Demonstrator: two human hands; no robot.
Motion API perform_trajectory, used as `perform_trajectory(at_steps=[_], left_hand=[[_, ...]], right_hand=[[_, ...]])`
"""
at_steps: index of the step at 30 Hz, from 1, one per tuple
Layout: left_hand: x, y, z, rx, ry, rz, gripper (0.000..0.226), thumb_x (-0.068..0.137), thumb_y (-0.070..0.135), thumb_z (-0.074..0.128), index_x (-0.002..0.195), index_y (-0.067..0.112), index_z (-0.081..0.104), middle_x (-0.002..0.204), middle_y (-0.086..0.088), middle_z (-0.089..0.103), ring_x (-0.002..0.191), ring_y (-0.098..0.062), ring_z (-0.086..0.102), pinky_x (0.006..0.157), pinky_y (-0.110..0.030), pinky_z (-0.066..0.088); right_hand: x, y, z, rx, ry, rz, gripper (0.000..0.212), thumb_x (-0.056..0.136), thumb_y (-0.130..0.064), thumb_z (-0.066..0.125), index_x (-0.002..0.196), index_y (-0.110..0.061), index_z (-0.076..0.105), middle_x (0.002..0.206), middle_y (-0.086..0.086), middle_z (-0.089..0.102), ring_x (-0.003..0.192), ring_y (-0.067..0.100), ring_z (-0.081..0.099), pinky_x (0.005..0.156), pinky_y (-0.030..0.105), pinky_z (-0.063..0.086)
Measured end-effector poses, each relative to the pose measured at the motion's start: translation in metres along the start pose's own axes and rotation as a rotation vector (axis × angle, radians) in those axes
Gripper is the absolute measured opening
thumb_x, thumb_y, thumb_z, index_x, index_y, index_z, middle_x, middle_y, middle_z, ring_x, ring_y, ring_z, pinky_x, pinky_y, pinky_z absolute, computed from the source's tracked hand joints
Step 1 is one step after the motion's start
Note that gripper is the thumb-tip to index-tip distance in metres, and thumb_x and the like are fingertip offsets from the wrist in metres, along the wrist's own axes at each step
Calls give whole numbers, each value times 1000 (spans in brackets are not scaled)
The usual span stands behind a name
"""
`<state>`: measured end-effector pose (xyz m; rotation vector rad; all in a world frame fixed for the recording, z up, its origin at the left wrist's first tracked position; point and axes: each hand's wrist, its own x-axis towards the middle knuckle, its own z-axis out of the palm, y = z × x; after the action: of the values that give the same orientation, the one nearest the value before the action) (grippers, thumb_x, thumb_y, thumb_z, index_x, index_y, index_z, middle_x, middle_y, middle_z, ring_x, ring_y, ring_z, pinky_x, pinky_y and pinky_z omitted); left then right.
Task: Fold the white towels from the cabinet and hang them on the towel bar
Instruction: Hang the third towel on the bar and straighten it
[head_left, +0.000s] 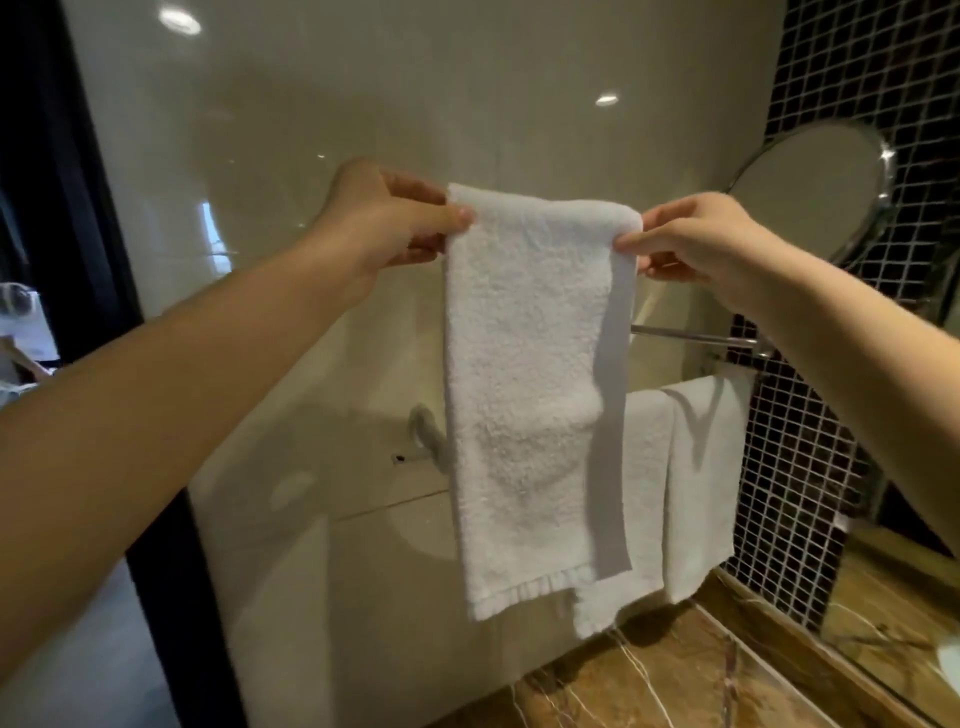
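Note:
A white towel (524, 395), folded into a long narrow strip, hangs in the air in front of the glossy cream wall. My left hand (387, 223) pinches its top left corner and my right hand (696, 244) pinches its top right corner. Behind and below the top edge runs the chrome towel bar (696, 338), partly hidden by the towel. Another white towel (701, 483) hangs folded over a lower rail at the right, with a further layer of white cloth showing beside it.
A round swivel mirror (810, 192) juts from the black mosaic wall (841, 62) at the right. A brown marble counter (675, 680) lies below the towels. A dark door frame (78, 208) stands at the left, and a chrome hook (426, 431) sits low on the wall.

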<state>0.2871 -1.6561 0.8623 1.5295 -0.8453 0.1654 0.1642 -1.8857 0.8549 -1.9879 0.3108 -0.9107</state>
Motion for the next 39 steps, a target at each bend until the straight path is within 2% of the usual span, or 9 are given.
perform_trajectory(at_steps=[4,7,13,17,21,24,29,32,39], left_hand=[[26,8,7,-42,26,40,17,76,2,74,74,11,60,70,-1,63,47,-1,60,55,-17,54],[44,13,11,-41,32,81,18,76,2,74,72,13,60,71,-2,63,56,-7,62,65,-23,57],[76,26,17,-28,42,184,18,74,2,76,78,11,61,80,-6,68,70,-14,70,68,-27,58],[88,34,19,-9,46,245,18,76,5,75,87,11,62,85,-3,68,73,-10,71,68,-22,57],[91,36,21,-31,51,270,18,83,5,68,79,18,56,82,7,63,62,6,64,62,-11,50],[93,31,19,-55,61,246,16,84,9,69,83,20,57,89,8,62,72,4,64,67,-10,51],[94,12,13,4,85,241,17,79,8,74,83,14,59,84,2,64,72,-4,67,71,-20,57],[92,-4,11,24,80,211,17,76,7,76,81,13,61,82,-1,65,74,-11,68,73,-26,58],[79,-37,12,39,70,143,15,74,8,78,75,13,63,73,-2,65,57,-6,63,66,-25,57]], right_hand=[[31,-9,-3,24,-25,21,7,79,-12,74,83,-11,68,73,1,65,61,5,62,57,15,52],[50,-11,-6,73,18,10,10,77,-11,76,83,-10,68,67,-1,63,57,6,60,59,17,53],[82,-16,-12,191,53,17,16,75,-5,75,81,-13,62,52,-6,59,48,4,56,56,19,52],[91,-20,-13,270,55,-36,18,77,-5,73,72,-16,59,49,-9,58,47,3,57,55,18,51],[99,-23,-9,288,49,-64,11,78,-6,71,84,-11,62,66,-4,62,59,5,61,63,19,53],[104,-24,-4,297,59,-75,15,80,-5,69,90,-11,61,78,0,61,71,10,62,74,23,57],[105,-13,9,239,-2,-55,11,82,-3,65,84,-12,60,87,1,63,82,12,62,84,27,56],[103,-3,15,225,-27,-30,14,83,-2,65,80,-15,61,79,-2,65,74,9,62,76,22,57],[97,29,23,164,-73,27,11,81,-8,71,90,-9,66,75,-3,69,66,7,66,64,17,54]])
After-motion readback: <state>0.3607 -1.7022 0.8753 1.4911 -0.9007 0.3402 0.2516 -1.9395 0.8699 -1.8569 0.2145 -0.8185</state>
